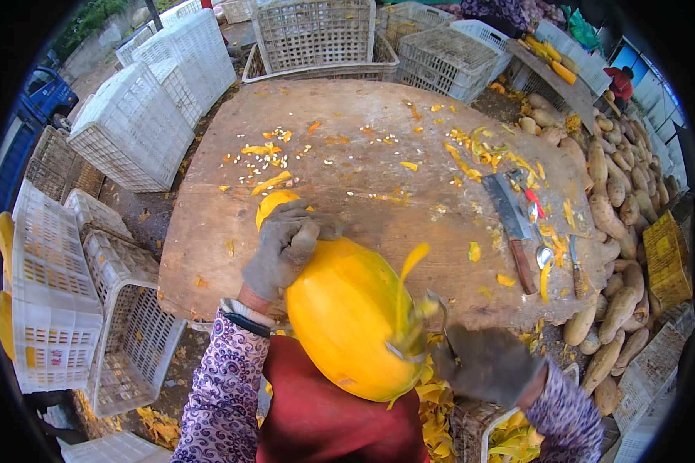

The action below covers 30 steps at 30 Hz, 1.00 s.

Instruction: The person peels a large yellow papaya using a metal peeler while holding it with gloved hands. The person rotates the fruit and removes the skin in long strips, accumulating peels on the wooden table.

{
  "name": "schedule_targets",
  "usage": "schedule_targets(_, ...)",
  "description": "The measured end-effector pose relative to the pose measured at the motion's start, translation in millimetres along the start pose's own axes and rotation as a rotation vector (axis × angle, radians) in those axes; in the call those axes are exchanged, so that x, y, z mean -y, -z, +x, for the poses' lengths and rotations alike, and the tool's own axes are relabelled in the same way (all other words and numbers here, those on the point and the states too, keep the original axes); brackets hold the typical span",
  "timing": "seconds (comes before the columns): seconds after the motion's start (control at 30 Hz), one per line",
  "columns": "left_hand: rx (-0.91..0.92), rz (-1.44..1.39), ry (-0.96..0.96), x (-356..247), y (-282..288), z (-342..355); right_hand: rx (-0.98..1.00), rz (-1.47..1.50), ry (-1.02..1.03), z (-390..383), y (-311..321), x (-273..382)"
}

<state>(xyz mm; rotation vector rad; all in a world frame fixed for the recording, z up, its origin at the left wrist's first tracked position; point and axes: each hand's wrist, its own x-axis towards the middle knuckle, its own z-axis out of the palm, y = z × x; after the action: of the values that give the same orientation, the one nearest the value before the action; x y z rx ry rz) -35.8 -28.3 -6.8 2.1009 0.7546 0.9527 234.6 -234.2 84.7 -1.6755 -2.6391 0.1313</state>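
Note:
A large, mostly peeled yellow-orange pumpkin leans from the near edge of the wooden table against my red apron. Around its narrower far end, my left hand in a grey glove is closed, pressing it down. My gloved right hand, smeared by motion, is at the pumpkin's lower right. It grips a metal peeler, whose blade lies against the rind. A strip of peel curls up from there. On the table's right lie a cleaver, a spoon, a red-handled tool and a small knife.
Seeds and peel scraps litter the tabletop. White plastic crates are stacked at the left and back. Unpeeled pumpkins are heaped along the right. Below my right hand stands a crate of peelings. Another person is at the far right.

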Motion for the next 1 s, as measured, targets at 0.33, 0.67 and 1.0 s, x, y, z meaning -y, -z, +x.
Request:
schedule_targets(0.33, -0.041, 0.031, -0.003, 0, -1, -5, 0.004, 0.589, -0.609, -75, -39, 19)
schedule_targets(0.67, -0.055, 0.01, -0.066, 2, 3, -8, 0.19, 0.46, 0.22, 109, -61, -73)
schedule_targets(1.0, -0.076, -0.008, -0.054, 0, 3, -10, 0.272, 0.699, 0.133, 57, -57, -57)
